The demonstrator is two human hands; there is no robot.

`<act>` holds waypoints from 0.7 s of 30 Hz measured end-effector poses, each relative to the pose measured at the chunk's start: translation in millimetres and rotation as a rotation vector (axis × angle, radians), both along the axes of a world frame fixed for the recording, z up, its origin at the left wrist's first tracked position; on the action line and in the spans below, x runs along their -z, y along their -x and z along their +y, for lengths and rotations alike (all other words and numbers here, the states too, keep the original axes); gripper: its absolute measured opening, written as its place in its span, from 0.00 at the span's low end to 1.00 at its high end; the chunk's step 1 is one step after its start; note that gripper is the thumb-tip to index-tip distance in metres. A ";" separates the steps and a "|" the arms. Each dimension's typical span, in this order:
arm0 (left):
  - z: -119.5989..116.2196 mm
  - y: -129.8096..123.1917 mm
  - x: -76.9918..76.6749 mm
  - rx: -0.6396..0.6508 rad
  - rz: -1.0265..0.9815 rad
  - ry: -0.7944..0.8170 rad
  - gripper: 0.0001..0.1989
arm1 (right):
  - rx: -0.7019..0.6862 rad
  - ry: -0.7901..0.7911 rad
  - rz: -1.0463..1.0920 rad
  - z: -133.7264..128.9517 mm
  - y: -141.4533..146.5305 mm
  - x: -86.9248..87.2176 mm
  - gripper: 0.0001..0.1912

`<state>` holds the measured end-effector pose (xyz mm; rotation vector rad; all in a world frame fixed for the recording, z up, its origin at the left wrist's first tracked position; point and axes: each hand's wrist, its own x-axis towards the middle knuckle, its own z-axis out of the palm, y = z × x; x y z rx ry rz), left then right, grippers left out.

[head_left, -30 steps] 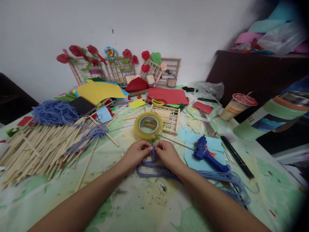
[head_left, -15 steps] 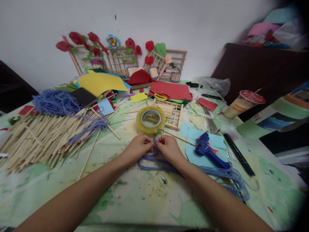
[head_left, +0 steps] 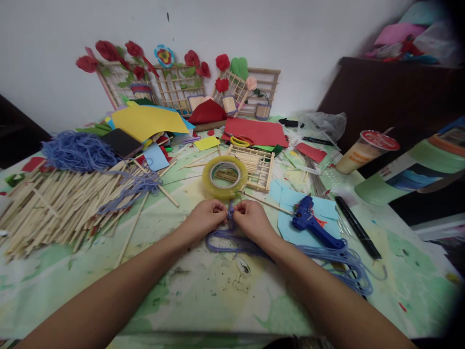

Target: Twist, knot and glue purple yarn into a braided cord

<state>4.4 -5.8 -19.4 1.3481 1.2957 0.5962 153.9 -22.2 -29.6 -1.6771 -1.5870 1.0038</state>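
My left hand [head_left: 209, 214] and my right hand [head_left: 251, 218] are close together at the middle of the table, fingers pinched on a small twisted piece of blue-purple yarn [head_left: 230, 211] between them. Loops of the same yarn [head_left: 232, 245] lie below the hands, pass under my right wrist and spread into a loose bundle [head_left: 352, 271] on the right. Just beyond my fingertips is a roll of clear yellowish tape [head_left: 209, 182]. A stick runs from near the tape to a blue glue gun [head_left: 314, 225] on light blue paper [head_left: 288, 230].
Wooden sticks [head_left: 65, 208] and a yarn heap [head_left: 78, 151] cover the left. Behind the tape are a stick lattice [head_left: 267, 175], yellow scissors [head_left: 240, 141] and red paper [head_left: 256, 132]. A cup [head_left: 358, 157] and large bottle [head_left: 407, 169] stand at right.
The whole view has shifted slightly, so objects appear a little higher and further left. Both hands remain pinched together on the yarn, with the small piece between them looking more bunched.
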 end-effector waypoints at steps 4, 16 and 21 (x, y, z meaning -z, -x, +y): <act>-0.7 -0.3 -5.2 0.024 -0.004 0.039 0.04 | -0.029 0.007 0.060 0.8 -1.8 5.2 0.07; -3.7 3.3 -6.4 0.108 0.042 -0.063 0.11 | -0.059 -0.036 0.174 2.1 -5.9 10.9 0.05; -5.3 4.5 -5.6 0.145 0.140 -0.181 0.11 | -0.058 -0.005 0.230 1.2 -5.3 5.5 0.04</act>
